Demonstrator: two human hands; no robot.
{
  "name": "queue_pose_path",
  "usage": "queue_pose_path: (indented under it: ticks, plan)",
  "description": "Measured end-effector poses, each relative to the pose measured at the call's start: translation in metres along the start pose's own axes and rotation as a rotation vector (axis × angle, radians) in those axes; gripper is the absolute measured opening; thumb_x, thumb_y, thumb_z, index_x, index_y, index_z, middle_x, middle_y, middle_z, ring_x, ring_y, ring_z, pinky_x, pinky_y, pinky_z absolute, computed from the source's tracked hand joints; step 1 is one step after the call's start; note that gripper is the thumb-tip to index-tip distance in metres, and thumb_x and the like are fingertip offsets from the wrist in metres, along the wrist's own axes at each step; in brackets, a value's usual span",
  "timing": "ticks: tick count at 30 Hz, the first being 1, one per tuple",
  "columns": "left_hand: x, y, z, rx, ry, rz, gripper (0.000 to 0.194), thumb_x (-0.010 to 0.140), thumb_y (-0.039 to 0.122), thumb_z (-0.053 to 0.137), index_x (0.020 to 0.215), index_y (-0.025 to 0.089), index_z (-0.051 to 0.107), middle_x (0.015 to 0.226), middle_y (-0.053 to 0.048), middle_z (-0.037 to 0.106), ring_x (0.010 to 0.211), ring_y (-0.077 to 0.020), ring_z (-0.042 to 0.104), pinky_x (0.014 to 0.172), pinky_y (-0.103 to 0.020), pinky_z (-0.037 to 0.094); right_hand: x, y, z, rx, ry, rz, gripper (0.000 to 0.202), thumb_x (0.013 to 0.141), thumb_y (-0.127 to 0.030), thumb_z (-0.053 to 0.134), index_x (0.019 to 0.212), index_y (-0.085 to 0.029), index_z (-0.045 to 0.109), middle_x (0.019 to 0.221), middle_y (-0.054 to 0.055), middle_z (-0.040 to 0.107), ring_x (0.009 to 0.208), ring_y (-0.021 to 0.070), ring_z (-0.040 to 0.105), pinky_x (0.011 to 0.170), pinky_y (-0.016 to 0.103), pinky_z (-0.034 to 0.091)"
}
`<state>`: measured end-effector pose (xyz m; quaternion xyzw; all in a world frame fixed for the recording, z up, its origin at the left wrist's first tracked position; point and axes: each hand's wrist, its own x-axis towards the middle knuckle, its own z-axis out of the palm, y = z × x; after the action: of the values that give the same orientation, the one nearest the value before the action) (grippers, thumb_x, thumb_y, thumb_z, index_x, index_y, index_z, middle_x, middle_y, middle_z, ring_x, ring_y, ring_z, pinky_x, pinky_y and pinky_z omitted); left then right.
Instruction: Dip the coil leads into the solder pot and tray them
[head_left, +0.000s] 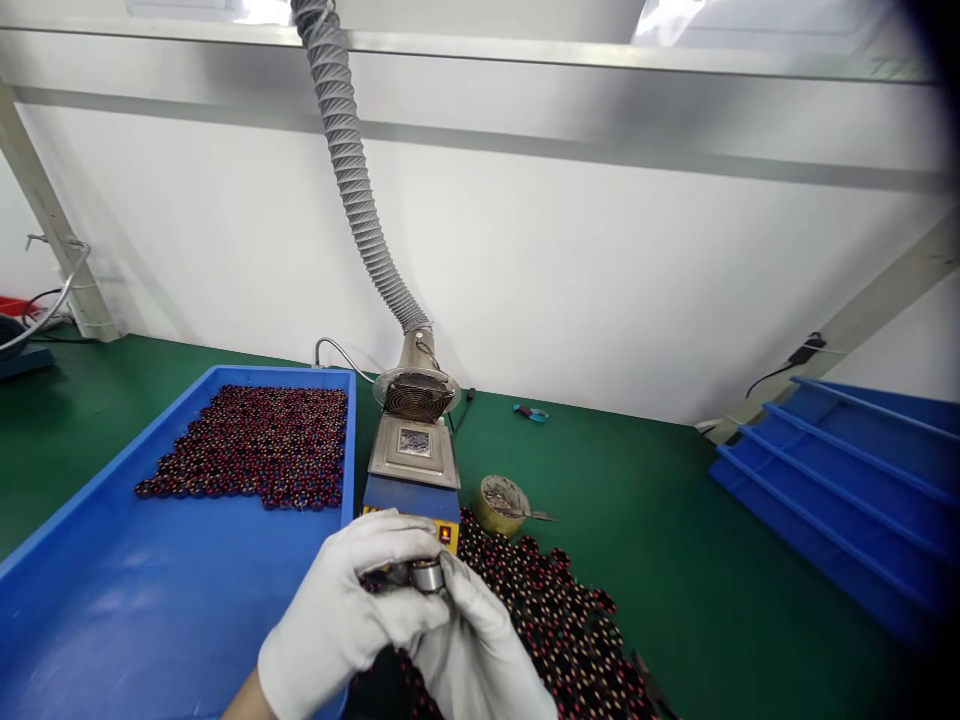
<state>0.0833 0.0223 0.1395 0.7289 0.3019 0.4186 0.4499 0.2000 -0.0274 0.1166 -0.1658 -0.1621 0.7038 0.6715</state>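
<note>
My left hand [352, 590], in a white glove, is closed around a short, shiny metal cylinder [427, 576] with a dark part beside it, partly hidden by the fingers. My right hand [484, 640], also gloved, has its fingertips pressed against the cylinder's right side. Both hands are in front of a solder pot [414, 465] with a square of silvery metal on top. To their right lies a loose heap of small round red-and-black coil parts [570, 620]. Rows of similar coil parts [255, 440] stand in the blue tray [187, 600] at left.
An extraction hose [349, 160] hangs down to a round hood [416, 390] behind the pot. A yellowish tin [495, 515] holds scraps and a tool. Small blue-handled cutters [531, 412] lie farther back. Stacked blue trays [840, 490] lean at right on the green table [645, 480].
</note>
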Motion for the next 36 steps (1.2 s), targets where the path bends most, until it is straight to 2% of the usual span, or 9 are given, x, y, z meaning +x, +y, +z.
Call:
queue_pose_path:
  ticks: [3, 6, 11, 15, 21, 26, 31, 33, 36]
  plan:
    - [0.0, -0.002, -0.002, -0.05, -0.035, -0.038, 0.038, 0.057, 0.01, 0.071, 0.09, 0.028, 0.071, 0.105, -0.002, 0.067, 0.096, -0.0198, 0.061, 0.087, -0.029, 0.048, 0.0, -0.002, 0.005, -0.017, 0.013, 0.005, 0.018, 0.065, -0.025, 0.077, 0.081, -0.019, 0.071, 0.094, 0.005, 0.071, 0.089, 0.0154, 0.064, 0.08, 0.024, 0.05]
    - [0.001, -0.004, -0.003, -0.133, -0.012, -0.027, 0.019, 0.065, 0.016, 0.067, 0.081, 0.025, 0.073, 0.096, -0.003, 0.07, 0.093, -0.0195, 0.062, 0.086, -0.027, 0.048, 0.001, -0.001, 0.005, -0.049, 0.02, 0.036, 0.025, 0.065, -0.024, 0.077, 0.088, -0.019, 0.069, 0.093, 0.006, 0.071, 0.083, 0.0161, 0.066, 0.076, 0.028, 0.051]
    - [0.0, -0.001, -0.001, -0.292, 0.197, -0.1, 0.009, 0.065, 0.021, 0.065, 0.057, 0.018, 0.068, 0.068, -0.004, 0.071, 0.07, -0.0197, 0.064, 0.075, -0.029, 0.052, 0.0, 0.003, -0.003, -0.116, 0.002, 0.053, 0.03, 0.063, -0.026, 0.078, 0.09, -0.017, 0.068, 0.083, 0.008, 0.071, 0.078, 0.0201, 0.066, 0.074, 0.036, 0.052]
    - [-0.004, 0.001, -0.012, -0.344, 0.355, -0.088, 0.01, 0.07, 0.023, 0.063, 0.064, 0.019, 0.069, 0.084, -0.005, 0.072, 0.087, -0.022, 0.064, 0.085, -0.031, 0.049, 0.0, -0.001, -0.007, -0.113, 0.056, 0.032, 0.025, 0.064, -0.022, 0.077, 0.088, -0.017, 0.068, 0.09, 0.008, 0.07, 0.076, 0.0184, 0.066, 0.07, 0.032, 0.053]
    - [-0.001, 0.011, -0.015, -0.136, 0.051, -0.231, 0.016, 0.06, 0.015, 0.065, 0.072, 0.023, 0.072, 0.09, -0.003, 0.071, 0.088, -0.0204, 0.063, 0.08, -0.027, 0.049, 0.001, -0.005, -0.007, -0.131, 0.048, 0.048, 0.028, 0.065, -0.025, 0.077, 0.089, -0.017, 0.067, 0.088, 0.007, 0.069, 0.078, 0.0173, 0.065, 0.076, 0.032, 0.051]
    - [-0.001, 0.005, -0.003, -0.341, 0.138, -0.188, 0.011, 0.062, 0.012, 0.061, 0.063, 0.019, 0.069, 0.074, -0.003, 0.069, 0.075, -0.0164, 0.061, 0.069, -0.023, 0.048, 0.002, -0.002, -0.008, -0.15, 0.037, 0.009, 0.029, 0.063, -0.024, 0.079, 0.089, -0.017, 0.068, 0.082, 0.004, 0.068, 0.075, 0.0151, 0.063, 0.073, 0.027, 0.05]
    - [-0.008, 0.005, -0.018, -0.454, 0.344, -0.16, 0.005, 0.067, 0.019, 0.064, 0.069, 0.021, 0.069, 0.091, -0.002, 0.069, 0.093, -0.0185, 0.06, 0.078, -0.023, 0.047, 0.0, -0.008, -0.004, -0.075, -0.01, 0.064, 0.026, 0.064, -0.022, 0.078, 0.087, -0.018, 0.069, 0.076, 0.003, 0.068, 0.065, 0.0115, 0.062, 0.066, 0.022, 0.05]
    - [-0.008, 0.009, -0.022, -0.344, 0.305, -0.2, 0.011, 0.065, 0.02, 0.066, 0.076, 0.022, 0.069, 0.098, -0.002, 0.068, 0.096, -0.0192, 0.059, 0.08, -0.024, 0.047, -0.001, -0.01, -0.001, -0.045, -0.009, 0.071, 0.025, 0.064, -0.02, 0.078, 0.087, -0.018, 0.069, 0.075, 0.002, 0.068, 0.064, 0.0107, 0.062, 0.065, 0.021, 0.05]
    - [-0.006, 0.014, -0.017, -0.204, 0.091, -0.254, 0.021, 0.061, 0.015, 0.066, 0.08, 0.023, 0.07, 0.097, -0.002, 0.068, 0.093, -0.019, 0.06, 0.082, -0.025, 0.046, -0.004, -0.01, 0.002, -0.059, -0.001, 0.061, 0.029, 0.062, -0.023, 0.079, 0.089, -0.018, 0.068, 0.08, 0.004, 0.069, 0.068, 0.0129, 0.063, 0.068, 0.024, 0.051]
